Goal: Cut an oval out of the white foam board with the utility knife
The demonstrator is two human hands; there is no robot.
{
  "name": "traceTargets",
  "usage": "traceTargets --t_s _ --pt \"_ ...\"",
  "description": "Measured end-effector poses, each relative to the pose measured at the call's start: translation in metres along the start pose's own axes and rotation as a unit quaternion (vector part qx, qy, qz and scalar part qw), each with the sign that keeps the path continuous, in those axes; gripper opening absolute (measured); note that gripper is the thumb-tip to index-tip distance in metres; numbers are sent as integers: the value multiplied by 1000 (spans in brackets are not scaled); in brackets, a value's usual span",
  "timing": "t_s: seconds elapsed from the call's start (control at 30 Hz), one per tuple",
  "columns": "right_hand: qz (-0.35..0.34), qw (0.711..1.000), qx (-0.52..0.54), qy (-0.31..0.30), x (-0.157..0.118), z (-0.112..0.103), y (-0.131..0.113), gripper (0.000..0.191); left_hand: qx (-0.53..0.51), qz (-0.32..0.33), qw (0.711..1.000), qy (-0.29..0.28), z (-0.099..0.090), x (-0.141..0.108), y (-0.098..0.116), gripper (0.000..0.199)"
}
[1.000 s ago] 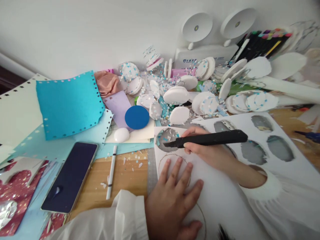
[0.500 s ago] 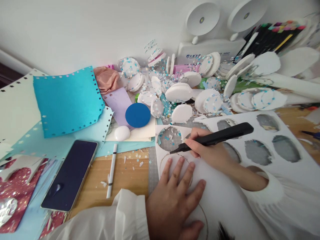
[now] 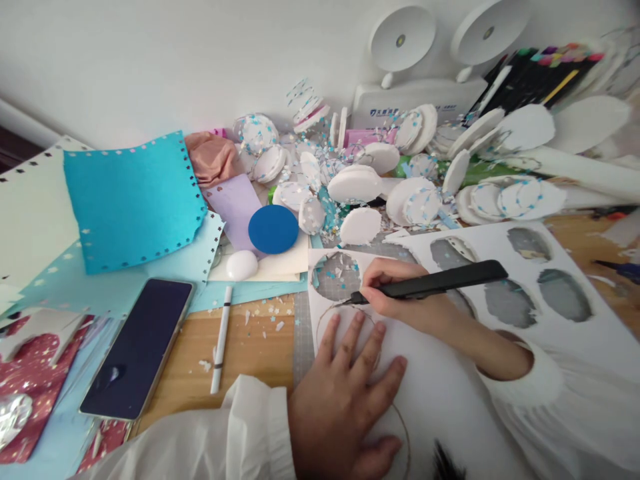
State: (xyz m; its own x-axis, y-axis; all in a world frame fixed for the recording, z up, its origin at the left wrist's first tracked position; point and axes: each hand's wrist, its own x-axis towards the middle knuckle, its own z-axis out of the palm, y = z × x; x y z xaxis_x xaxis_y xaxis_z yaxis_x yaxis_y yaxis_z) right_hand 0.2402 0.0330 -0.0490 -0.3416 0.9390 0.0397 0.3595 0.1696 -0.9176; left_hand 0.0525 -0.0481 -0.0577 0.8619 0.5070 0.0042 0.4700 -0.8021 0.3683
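My left hand (image 3: 345, 400) lies flat with fingers spread on a white foam sheet (image 3: 435, 393), over a drawn circle. In my right hand (image 3: 400, 293) is a black tool (image 3: 450, 279), like a craft knife, its tip touching the circle's top outline just beyond my left fingertips. Above the tip the sheet has a round cut-out hole with blue and white bits showing in it. A second drawn circle is partly hidden under my left hand. Further right, a white sheet (image 3: 520, 267) has several ragged oval holes.
A phone (image 3: 140, 347) and a white pen (image 3: 221, 340) lie at left. Beyond are a blue sheet (image 3: 135, 203), a blue disc (image 3: 273, 229) and many white foam discs (image 3: 360, 227). A two-headed lamp (image 3: 403, 39) and markers (image 3: 530, 80) stand at the back.
The tool's tip has shifted slightly to the right along the circle's outline, and its handle lies flatter. My left hand stays spread on the sheet.
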Motion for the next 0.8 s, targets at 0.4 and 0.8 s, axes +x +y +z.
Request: traceTargets --t_s 0.4,0.8 --pt "-4 997 -51 49 0 -11 -2 26 16 -6 1000 -5 -1 0 -1 75" --pt "25 988 153 26 -32 -29 14 24 7 27 999 27 -1 -1 -8 76"
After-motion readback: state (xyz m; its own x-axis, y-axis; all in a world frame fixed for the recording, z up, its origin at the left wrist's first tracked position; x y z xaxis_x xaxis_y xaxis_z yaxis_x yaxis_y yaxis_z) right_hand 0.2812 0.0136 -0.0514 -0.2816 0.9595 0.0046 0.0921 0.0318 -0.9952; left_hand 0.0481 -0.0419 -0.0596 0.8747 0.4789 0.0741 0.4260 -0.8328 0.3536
